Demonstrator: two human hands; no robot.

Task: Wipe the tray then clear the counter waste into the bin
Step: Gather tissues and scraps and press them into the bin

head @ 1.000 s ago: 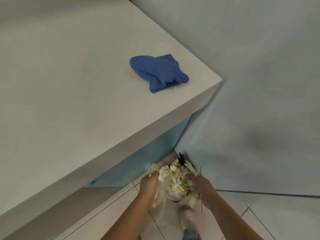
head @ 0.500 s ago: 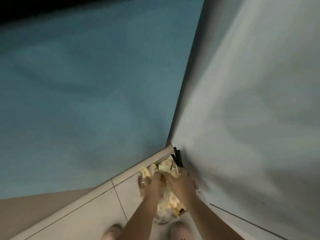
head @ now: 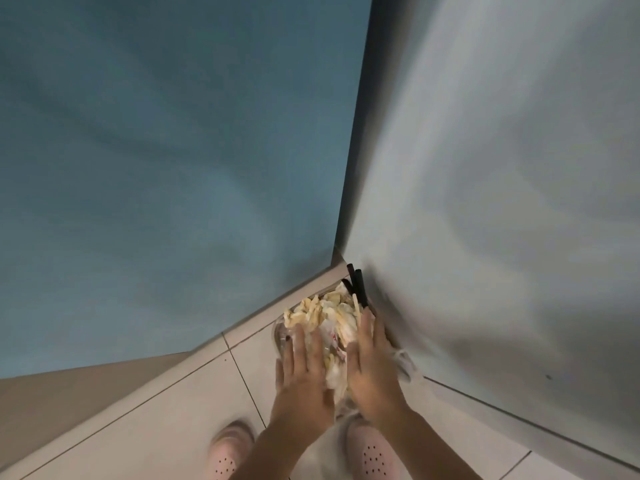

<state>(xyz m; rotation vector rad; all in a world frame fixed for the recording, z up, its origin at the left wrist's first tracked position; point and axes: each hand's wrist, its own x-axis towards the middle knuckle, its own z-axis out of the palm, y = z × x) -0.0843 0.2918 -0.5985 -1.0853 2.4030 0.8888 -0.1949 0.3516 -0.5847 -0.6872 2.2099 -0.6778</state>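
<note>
A heap of yellow and white waste scraps (head: 329,315) fills a small bin lined with a clear plastic bag (head: 280,332), standing on the floor in the corner. Two black straws (head: 358,285) stick up at the far side of the heap. My left hand (head: 301,374) lies flat on the left of the heap, fingers stretched out and apart. On the right of the heap my right hand (head: 372,368) rests flat as well, fingers extended. Neither hand grips anything. The counter, the tray and the cloth are out of view.
A blue panel (head: 173,150) rises on the left and a grey wall (head: 502,168) on the right, meeting just behind the bin. The floor is pale tile (head: 156,427). My two feet in pink perforated shoes (head: 372,455) stand right below the bin.
The view swung down from the counter with the blue cloth to the floor corner. My hands went from gripping the bag's sides to lying flat on the waste.
</note>
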